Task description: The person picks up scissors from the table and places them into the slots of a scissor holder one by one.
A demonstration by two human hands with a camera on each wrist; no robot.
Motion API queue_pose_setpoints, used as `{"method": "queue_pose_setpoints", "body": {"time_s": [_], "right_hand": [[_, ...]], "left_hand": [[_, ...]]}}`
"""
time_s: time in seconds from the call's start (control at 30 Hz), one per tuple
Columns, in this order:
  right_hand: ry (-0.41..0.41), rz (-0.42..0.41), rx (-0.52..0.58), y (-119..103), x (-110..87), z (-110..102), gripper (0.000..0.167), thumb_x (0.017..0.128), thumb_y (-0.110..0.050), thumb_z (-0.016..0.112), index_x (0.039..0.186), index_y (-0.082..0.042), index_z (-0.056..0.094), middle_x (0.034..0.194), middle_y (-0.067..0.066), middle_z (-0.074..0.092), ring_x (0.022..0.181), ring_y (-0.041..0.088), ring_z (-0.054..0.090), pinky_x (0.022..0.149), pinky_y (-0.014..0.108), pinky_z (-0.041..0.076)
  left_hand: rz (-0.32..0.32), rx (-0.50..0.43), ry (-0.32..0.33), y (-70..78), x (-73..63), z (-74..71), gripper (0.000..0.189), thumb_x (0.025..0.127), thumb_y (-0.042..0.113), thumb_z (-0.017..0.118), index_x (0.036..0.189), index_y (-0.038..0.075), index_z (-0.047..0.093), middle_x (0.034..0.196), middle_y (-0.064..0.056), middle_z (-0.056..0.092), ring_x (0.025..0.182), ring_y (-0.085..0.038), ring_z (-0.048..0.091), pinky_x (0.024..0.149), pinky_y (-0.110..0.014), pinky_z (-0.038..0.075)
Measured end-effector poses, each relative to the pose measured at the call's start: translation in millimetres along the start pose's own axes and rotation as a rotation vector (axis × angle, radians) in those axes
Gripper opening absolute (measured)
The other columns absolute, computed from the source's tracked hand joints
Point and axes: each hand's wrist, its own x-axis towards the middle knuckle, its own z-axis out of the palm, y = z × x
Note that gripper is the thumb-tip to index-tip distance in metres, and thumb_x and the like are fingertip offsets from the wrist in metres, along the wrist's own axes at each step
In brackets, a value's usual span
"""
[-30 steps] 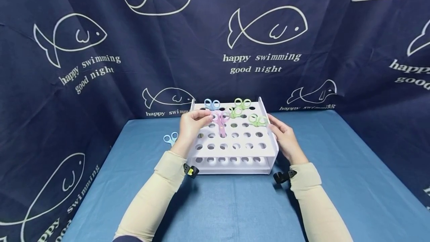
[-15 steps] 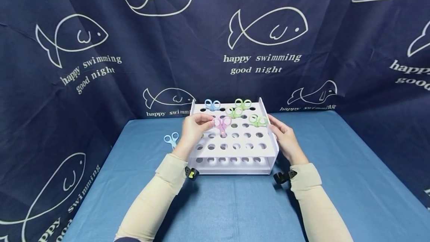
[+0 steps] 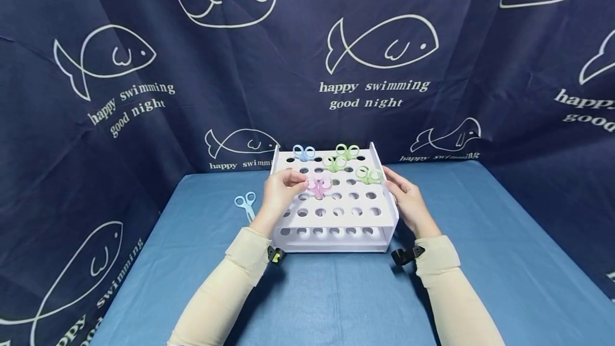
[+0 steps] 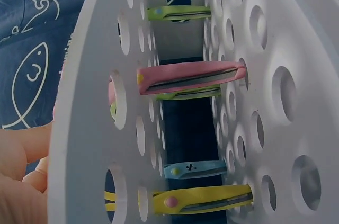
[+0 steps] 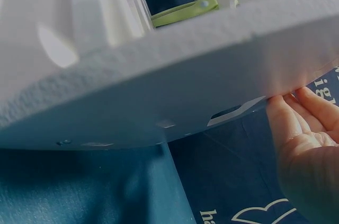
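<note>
My left hand pinches one handle of pink scissors over the white rack. In the left wrist view their closed pink blade hangs through the top tier, its tip at a hole of the lower tier. My right hand rests its fingertips against the outside of the rack's right side panel. Blue scissors and several green scissors stand in other holes. Yellow scissors show below the top tier; my left hand hides their handles from the head view.
Loose blue scissors lie on the blue table, left of the rack. A dark fish-print cloth hangs behind and at both sides. Two tiers of round holes run through the rack.
My left hand has moved down and slightly toward me, lowering the pink scissors from above the top tier into a hole. My right hand has stayed at the rack's side.
</note>
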Motion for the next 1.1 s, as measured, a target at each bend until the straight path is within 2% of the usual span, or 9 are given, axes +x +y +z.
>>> {"method": "queue_pose_setpoints", "body": {"time_s": [0.13, 0.37, 0.57, 0.83, 1.1], "right_hand": [[-0.004, -0.001, -0.001, 0.4, -0.1, 0.5, 0.058, 0.100, -0.023, 0.051, 0.151, -0.004, 0.031, 0.156, 0.020, 0.028, 0.107, -0.003, 0.057, 0.087, 0.013, 0.053], [-0.009, -0.004, -0.008, 1.1, 0.2, 0.3, 0.058, 0.100, -0.023, 0.051, 0.151, -0.004, 0.031, 0.156, 0.020, 0.028, 0.108, -0.004, 0.056, 0.088, 0.013, 0.052], [-0.006, -0.005, 0.005, 1.7, 0.9, -0.2, 0.058, 0.100, -0.023, 0.052, 0.151, -0.004, 0.031, 0.155, 0.021, 0.029, 0.105, -0.003, 0.058, 0.086, 0.014, 0.054], [-0.004, -0.010, 0.004, 1.2, -0.4, 0.4, 0.058, 0.100, -0.023, 0.052, 0.150, -0.003, 0.031, 0.156, 0.021, 0.028, 0.106, -0.004, 0.057, 0.087, 0.013, 0.053], [0.000, -0.006, 0.004, 0.9, -0.8, 0.2, 0.058, 0.100, -0.024, 0.052, 0.151, -0.004, 0.031, 0.156, 0.020, 0.029, 0.105, -0.004, 0.058, 0.086, 0.013, 0.053]], "left_hand": [[0.015, 0.019, -0.001, -1.3, -2.4, 1.5, 0.009, 0.079, 0.005, 0.077, 0.087, 0.002, 0.074, 0.083, -0.011, 0.074, 0.065, -0.003, 0.059, 0.058, -0.014, 0.047], [0.002, 0.018, -0.014, -3.4, -6.6, 5.1, 0.008, 0.080, 0.001, 0.075, 0.087, 0.000, 0.073, 0.085, -0.014, 0.074, 0.066, -0.004, 0.058, 0.063, -0.014, 0.048], [0.025, 0.009, -0.009, -3.0, -7.3, 4.9, 0.008, 0.080, 0.002, 0.075, 0.087, 0.000, 0.072, 0.084, -0.014, 0.074, 0.067, -0.005, 0.061, 0.063, -0.015, 0.050], [0.035, -0.019, -0.020, -3.4, -9.1, 4.5, 0.010, 0.080, 0.000, 0.074, 0.090, -0.001, 0.072, 0.087, -0.016, 0.074, 0.076, -0.020, 0.068, 0.070, -0.017, 0.055], [0.056, -0.007, -0.019, -3.0, -9.9, 3.9, 0.012, 0.080, 0.001, 0.075, 0.092, -0.001, 0.073, 0.089, -0.016, 0.074, 0.078, -0.023, 0.069, 0.073, -0.022, 0.058]]}}
